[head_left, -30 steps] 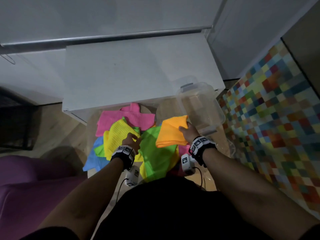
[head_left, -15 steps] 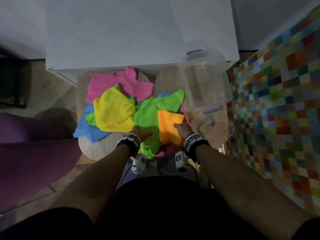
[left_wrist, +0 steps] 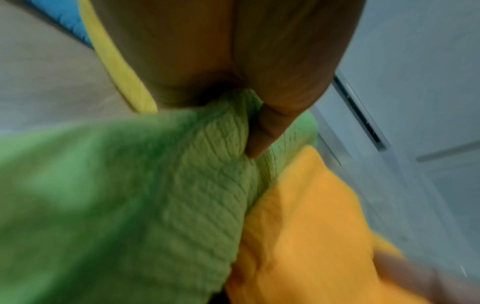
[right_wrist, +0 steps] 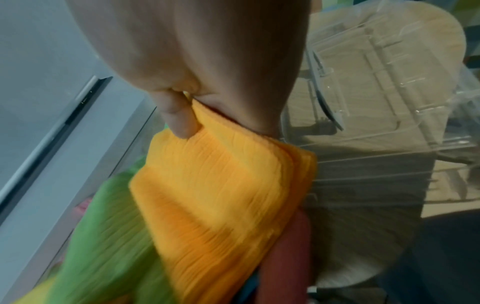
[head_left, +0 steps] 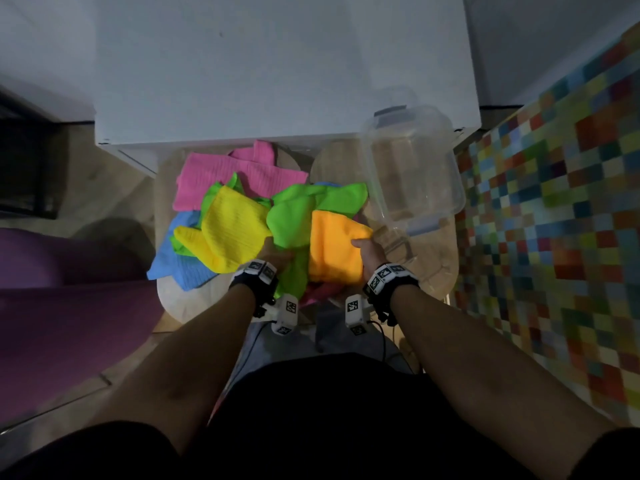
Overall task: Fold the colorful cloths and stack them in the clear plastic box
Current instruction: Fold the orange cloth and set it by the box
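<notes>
A pile of cloths lies on a small wooden table (head_left: 194,306): pink (head_left: 221,178), yellow (head_left: 232,230), blue (head_left: 180,268) and green (head_left: 298,216). A folded orange cloth (head_left: 332,247) lies on the pile's right side. My right hand (head_left: 363,245) pinches its right edge, thumb on top (right_wrist: 189,107), with the orange cloth (right_wrist: 221,185) hanging below. My left hand (head_left: 277,252) grips a bunch of the green cloth (left_wrist: 202,174), thumb pressed into it (left_wrist: 241,115). The clear plastic box (head_left: 412,174) stands just right of the pile, with nothing in it.
A white cabinet (head_left: 277,64) stands directly behind the table. A clear lid (head_left: 426,271) lies under and in front of the box. A purple seat (head_left: 52,306) is at my left, and a multicoloured mosaic surface (head_left: 554,237) at my right.
My right hand brought the orange cloth down and toward me onto the pile. My left hand left the yellow cloth and took hold of the green one. The head view tilted downward.
</notes>
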{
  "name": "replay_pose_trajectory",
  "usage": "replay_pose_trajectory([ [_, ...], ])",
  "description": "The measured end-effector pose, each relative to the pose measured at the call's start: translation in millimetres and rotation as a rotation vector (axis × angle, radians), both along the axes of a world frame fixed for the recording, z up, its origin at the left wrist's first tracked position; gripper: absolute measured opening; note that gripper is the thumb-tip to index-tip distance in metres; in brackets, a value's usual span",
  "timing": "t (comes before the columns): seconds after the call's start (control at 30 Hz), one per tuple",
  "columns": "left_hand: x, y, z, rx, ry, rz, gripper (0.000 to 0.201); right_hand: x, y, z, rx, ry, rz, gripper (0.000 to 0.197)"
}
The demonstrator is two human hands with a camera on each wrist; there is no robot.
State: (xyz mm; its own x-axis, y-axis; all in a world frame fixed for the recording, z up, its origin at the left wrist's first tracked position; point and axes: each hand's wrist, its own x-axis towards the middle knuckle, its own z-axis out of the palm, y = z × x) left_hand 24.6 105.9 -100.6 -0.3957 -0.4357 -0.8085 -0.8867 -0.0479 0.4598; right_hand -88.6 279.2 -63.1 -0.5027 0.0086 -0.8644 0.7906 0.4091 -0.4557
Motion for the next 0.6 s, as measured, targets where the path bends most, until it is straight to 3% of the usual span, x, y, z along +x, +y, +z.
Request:
replay_pose_trajectory([
  [0.17, -3.5, -51.1, 20.0, -0.099, 0.03, 0.055, 0.053, -13.2, 3.7, 1.4, 0.067, 0.024, 0.084, 0.05],
  [0.27, -3.7, -69.4, 30.2, -0.186, 0.052, 0.083, 0.052, -13.1, 1.3, 3.0, 0.093, 0.013, 0.054, 0.062],
  [0.43, 0.8, -84.0, 39.4, -0.31, 0.073, 0.135, 0.049, -15.4, 6.1, 4.0, 0.15, 0.027, 0.105, 0.046],
  [0.6, 3.8, -83.8, 45.1, -0.366, 0.134, 0.244, 0.05, -24.6, 17.6, 4.9, 0.219, 0.109, 0.135, 0.043],
])
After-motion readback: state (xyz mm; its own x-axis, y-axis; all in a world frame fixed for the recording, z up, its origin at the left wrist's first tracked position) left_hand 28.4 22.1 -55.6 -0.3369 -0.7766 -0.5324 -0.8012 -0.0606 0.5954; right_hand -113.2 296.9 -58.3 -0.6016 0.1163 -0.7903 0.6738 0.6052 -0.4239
